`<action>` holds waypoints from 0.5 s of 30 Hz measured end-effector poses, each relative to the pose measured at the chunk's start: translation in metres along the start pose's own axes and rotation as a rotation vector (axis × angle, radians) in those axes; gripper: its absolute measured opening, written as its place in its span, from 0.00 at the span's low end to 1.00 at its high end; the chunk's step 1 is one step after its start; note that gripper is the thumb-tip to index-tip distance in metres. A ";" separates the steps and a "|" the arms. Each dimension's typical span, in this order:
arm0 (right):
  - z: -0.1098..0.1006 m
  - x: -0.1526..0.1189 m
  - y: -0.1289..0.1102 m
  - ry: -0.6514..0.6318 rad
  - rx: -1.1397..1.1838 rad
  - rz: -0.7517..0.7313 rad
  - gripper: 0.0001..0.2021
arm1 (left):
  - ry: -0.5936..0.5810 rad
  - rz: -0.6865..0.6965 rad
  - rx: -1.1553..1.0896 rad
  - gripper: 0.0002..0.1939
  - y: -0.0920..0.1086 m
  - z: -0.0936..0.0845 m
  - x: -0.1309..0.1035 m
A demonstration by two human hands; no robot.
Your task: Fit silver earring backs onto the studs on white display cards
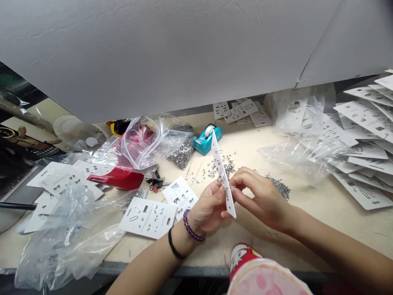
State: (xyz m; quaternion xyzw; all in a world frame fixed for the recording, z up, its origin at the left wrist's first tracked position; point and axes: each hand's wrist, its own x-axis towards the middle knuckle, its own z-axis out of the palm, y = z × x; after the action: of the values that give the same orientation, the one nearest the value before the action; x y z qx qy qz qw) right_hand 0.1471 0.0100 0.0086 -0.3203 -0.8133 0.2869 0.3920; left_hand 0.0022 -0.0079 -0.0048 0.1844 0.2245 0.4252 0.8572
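My left hand grips a white earring card, held upright and nearly edge-on above the table. Small metal earrings sit along the card's left-facing side. My right hand is closed in a pinch against the card's other side, by its lower part. A thin bit of metal shows at those fingertips, too small to name. Beyond the card lies a loose heap of tiny metal pieces. To the right of my right hand is a pile of thin metal pieces.
A teal tape dispenser stands behind the card. Filled earring cards and clear plastic bags cover the left side. Stacked cards rise at right. A large white panel overhangs the back.
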 end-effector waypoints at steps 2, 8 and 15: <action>0.000 0.000 0.000 -0.005 -0.003 0.000 0.03 | 0.001 0.003 0.003 0.10 0.000 0.000 0.000; 0.000 -0.001 0.001 -0.017 -0.042 -0.040 0.03 | 0.040 -0.014 -0.008 0.11 -0.001 -0.001 0.001; 0.000 -0.001 0.002 -0.047 -0.019 -0.005 0.03 | 0.032 -0.029 -0.048 0.09 -0.002 -0.006 0.001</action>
State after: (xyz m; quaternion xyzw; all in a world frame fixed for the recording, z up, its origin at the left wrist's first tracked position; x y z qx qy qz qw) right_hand 0.1487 0.0107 0.0067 -0.3152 -0.8257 0.2855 0.3705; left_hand 0.0009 -0.0075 -0.0111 0.1538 0.2304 0.4211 0.8637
